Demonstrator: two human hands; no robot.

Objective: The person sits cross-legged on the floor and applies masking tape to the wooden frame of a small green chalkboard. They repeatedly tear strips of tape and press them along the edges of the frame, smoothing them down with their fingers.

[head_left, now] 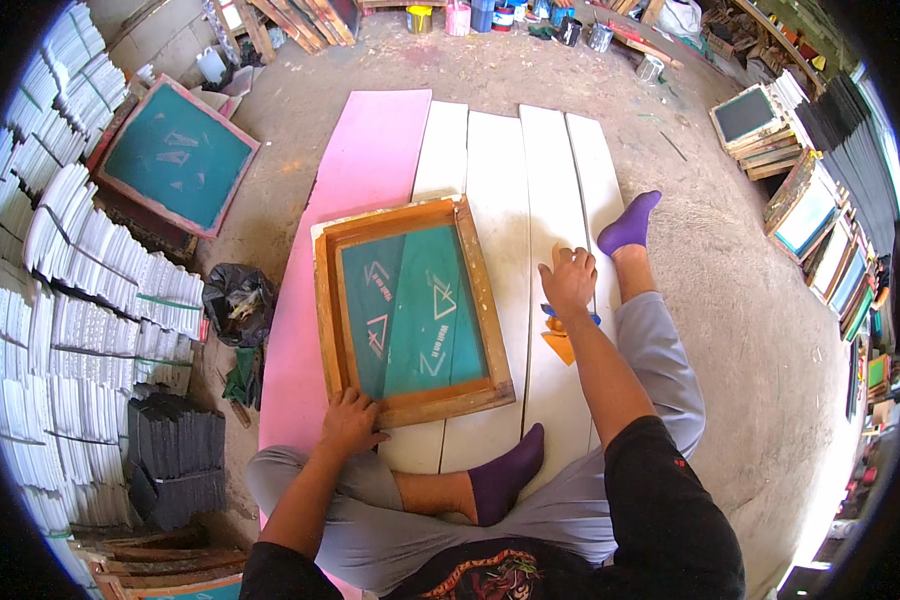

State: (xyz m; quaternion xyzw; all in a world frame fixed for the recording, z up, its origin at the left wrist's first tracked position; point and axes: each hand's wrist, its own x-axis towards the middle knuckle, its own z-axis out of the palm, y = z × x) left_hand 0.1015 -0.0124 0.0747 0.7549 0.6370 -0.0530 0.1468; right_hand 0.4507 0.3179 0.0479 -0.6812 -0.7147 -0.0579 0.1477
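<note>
Two bare hands are what I start from. My left hand (350,422) is closed over the near corner of the wooden screen-printing frame (410,310), fingers curled on its edge. My right hand (568,281) lies open, palm down, on the white boards (500,180) to the right of the frame, apart from it. Just below that hand lies something blue and orange (560,335), possibly a squeegee; my forearm hides most of it. The frame's green mesh shows pale triangular marks, and it lies across the white boards and a pink board (370,150). Farther left are a black bag (236,300), stacks of white sheets (80,260) and a second green screen (175,155).
</note>
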